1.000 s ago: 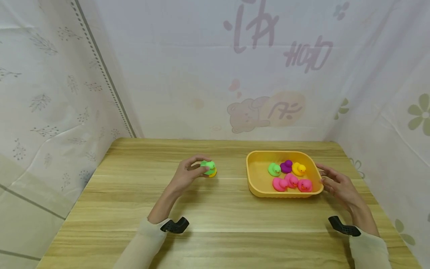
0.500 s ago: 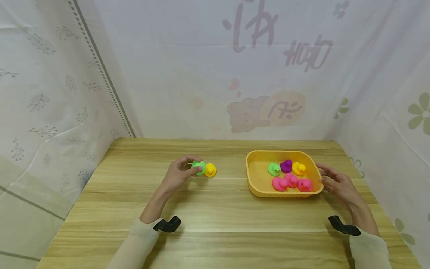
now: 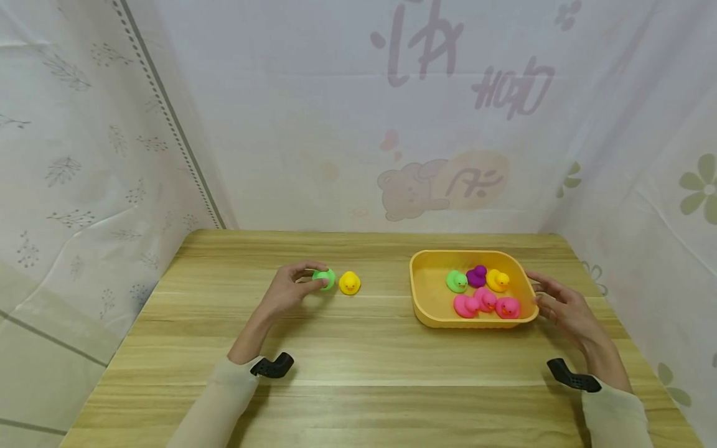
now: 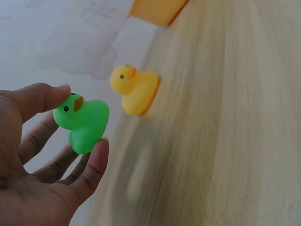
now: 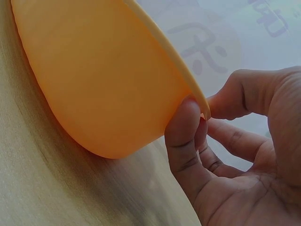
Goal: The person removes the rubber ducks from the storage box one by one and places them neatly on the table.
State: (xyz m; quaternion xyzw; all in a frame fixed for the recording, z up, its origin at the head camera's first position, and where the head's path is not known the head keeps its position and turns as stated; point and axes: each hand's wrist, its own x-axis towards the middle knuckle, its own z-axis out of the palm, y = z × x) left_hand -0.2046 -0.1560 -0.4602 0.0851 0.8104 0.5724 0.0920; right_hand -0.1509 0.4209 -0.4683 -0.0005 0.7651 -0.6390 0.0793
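My left hand (image 3: 287, 289) pinches a green rubber duck (image 4: 88, 120) between thumb and fingers, left of centre on the table. Just to the right of it, a yellow rubber duck (image 3: 350, 283) stands on the wood, apart from the held one. At the right, my right hand (image 3: 567, 311) grips the rim at the end of a yellow plastic basket (image 5: 108, 84), its fingertips against the wall under the lip. Inside the basket lie a green duck (image 3: 457, 282), a purple duck (image 3: 477, 275), another yellow duck (image 3: 497, 280) and 3 pink ducks (image 3: 467, 305).
Both hands work over a wooden table (image 3: 381, 379). A printed cloth curtain (image 3: 313, 124) hangs behind the table's far edge and along both sides. Each wrist wears a black bracket (image 3: 273, 366).
My left hand has moved left with the green duck, from in front of the yellow duck to a spot beside it, uncovering the yellow one. The right hand and basket have stayed put.
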